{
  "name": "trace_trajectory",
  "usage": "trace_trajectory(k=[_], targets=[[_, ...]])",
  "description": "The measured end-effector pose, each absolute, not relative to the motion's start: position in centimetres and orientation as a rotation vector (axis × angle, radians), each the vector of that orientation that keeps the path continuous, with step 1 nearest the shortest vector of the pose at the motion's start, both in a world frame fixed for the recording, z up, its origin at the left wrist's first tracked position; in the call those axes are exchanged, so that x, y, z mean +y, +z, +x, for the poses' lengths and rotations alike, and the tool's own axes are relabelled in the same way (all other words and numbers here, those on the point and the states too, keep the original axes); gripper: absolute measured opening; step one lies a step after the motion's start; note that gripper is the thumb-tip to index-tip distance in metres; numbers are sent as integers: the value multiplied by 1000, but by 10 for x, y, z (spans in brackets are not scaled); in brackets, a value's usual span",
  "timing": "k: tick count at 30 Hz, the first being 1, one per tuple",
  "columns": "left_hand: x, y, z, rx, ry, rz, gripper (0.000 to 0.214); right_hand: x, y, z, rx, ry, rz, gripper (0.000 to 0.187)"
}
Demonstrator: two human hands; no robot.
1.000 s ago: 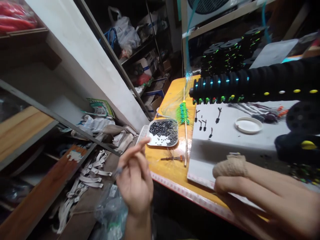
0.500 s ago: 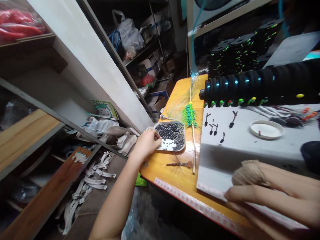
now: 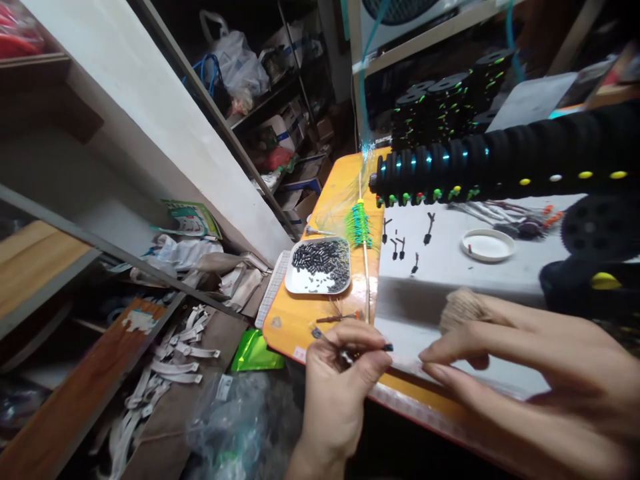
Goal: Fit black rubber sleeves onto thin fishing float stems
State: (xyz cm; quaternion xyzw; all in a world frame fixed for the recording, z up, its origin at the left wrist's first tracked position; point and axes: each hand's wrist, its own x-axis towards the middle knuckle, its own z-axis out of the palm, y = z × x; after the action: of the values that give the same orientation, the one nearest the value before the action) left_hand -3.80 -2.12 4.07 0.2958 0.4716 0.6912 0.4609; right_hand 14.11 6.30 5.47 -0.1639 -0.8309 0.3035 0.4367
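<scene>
Carefully pinching a black piece [image 3: 389,347] in left hand [image 3: 335,377] near narrow-set, unclearly loaded right hand [image 3: 530,363], likely needing precise alignment.

A: Specify the change in position of the left hand [image 3: 336,383].
B: Half a second ago, it was at the left side of the white tray [image 3: 317,292]. It is now withdrawn to the front edge of the bench [image 3: 297,310], near the right hand [image 3: 543,370] but apart from it.
A: Specify the change at its fingertips.
B: A small dark piece [image 3: 389,347] now projects from the pinch.
A: Other changes?
B: The green packet [image 3: 256,351], previously mostly hidden behind the forearm, is now exposed.
</scene>
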Motion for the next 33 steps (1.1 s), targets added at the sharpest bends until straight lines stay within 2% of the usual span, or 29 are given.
trace_trajectory(k=[3,6,33], targets=[[-26,38,-19,1060,1743,342,30,60,57,143,-2135,725,-344,13],[-30,41,-11,1001,1752,201,34,57,61,145,-2139,683,-337,12],[-37,46,-6,987,1693,140,39,54,68,146,-2151,685,-364,10]])
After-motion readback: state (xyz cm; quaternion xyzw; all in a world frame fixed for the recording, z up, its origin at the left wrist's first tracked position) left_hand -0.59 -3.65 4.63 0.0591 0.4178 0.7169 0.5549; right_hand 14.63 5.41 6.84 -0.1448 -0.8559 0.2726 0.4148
